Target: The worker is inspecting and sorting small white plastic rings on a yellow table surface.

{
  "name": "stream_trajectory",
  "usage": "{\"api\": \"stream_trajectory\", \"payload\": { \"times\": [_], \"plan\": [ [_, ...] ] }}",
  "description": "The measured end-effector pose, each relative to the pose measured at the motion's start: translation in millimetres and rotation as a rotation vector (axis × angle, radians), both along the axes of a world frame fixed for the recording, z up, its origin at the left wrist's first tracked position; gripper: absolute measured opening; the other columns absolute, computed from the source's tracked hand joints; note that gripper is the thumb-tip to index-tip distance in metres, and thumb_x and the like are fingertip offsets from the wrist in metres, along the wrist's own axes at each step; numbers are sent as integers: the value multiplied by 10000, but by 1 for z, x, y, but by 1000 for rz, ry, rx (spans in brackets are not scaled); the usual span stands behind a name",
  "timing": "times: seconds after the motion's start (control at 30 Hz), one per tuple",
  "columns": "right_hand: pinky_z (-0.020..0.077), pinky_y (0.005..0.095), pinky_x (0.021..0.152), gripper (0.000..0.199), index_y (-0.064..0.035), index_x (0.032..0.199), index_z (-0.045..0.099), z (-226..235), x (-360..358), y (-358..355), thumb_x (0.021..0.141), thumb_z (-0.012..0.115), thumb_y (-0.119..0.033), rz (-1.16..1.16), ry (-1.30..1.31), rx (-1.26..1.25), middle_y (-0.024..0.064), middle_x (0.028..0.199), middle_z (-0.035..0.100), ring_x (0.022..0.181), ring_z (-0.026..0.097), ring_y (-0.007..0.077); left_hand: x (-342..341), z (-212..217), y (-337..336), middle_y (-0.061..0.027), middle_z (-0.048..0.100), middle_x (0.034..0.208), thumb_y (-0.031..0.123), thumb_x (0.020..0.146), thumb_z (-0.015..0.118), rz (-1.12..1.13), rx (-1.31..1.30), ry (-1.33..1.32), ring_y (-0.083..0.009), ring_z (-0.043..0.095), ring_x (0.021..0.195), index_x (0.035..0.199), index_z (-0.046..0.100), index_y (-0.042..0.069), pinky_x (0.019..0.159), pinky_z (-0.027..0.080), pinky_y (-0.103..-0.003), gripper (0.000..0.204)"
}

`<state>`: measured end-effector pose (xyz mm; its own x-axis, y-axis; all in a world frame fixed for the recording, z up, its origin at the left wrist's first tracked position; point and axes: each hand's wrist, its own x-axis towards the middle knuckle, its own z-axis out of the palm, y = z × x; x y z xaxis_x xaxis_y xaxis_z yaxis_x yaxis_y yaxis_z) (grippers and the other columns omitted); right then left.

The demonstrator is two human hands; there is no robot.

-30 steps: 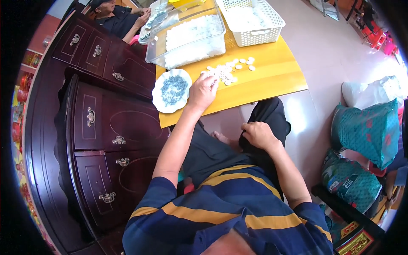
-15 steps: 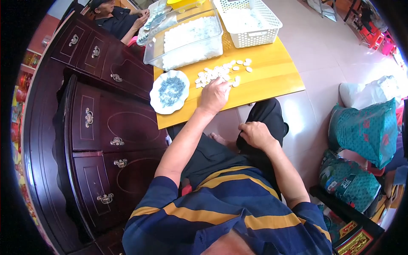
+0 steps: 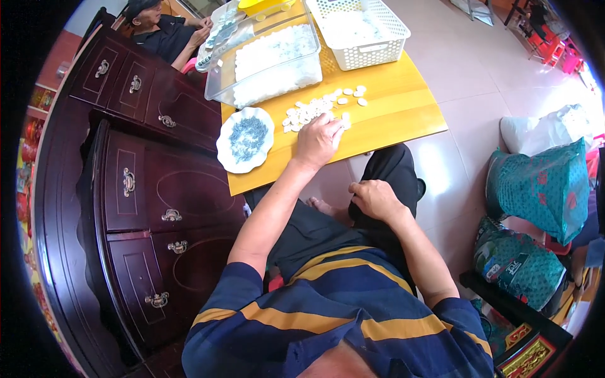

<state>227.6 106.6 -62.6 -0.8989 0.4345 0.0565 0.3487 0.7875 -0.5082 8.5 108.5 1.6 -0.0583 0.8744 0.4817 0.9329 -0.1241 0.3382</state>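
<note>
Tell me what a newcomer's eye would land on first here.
The bright yellow table stands out, with the left hand resting on a scatter of small white pieces. Beside them sits a scalloped white dish of dark bits; behind stands a clear tub. The right hand lies on the lap.
</note>
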Motion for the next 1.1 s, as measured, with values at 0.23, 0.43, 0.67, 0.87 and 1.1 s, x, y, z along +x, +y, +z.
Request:
{"api": "stream_trajectory", "payload": {
  "times": [0.23,0.43,0.67,0.87,1.1],
  "plan": [
    [583,448,746,156,-48,983,723,17,-1,4,899,668,-167,-85,-72,-51,186,902,733,840,720,363,1,-2,-1,-85,675,935,136,887,711,26,19,-12,-314,694,865,1041,755,132,736,562,-423,160],
    [573,390,688,103,-24,955,710,39,-7,14,896,712,-109,-341,480,-80,179,882,720,775,713,340,2,-1,-1,-97,649,908,150,895,692,0,20,29,-311,688,845,1076,742,126,728,563,-428,189],
    [566,431,755,191,-77,1062,677,68,-55,55,898,703,-171,-505,501,106,138,951,686,859,704,341,3,-6,-5,-102,642,887,147,883,694,21,29,115,-317,679,845,1013,722,110,738,568,-445,138],
    [573,454,755,167,-113,1032,726,43,-77,74,921,663,-219,-456,339,180,142,954,681,870,702,360,5,-11,-9,-113,644,903,143,896,668,50,73,116,-318,675,864,1033,714,93,752,568,-442,153],
    [573,445,743,146,-121,984,749,47,-81,74,895,703,-227,-475,329,198,125,919,696,851,701,347,2,-11,-15,-102,644,909,142,896,667,80,105,103,-304,673,878,1034,716,86,768,565,-431,157]
  ]
}}
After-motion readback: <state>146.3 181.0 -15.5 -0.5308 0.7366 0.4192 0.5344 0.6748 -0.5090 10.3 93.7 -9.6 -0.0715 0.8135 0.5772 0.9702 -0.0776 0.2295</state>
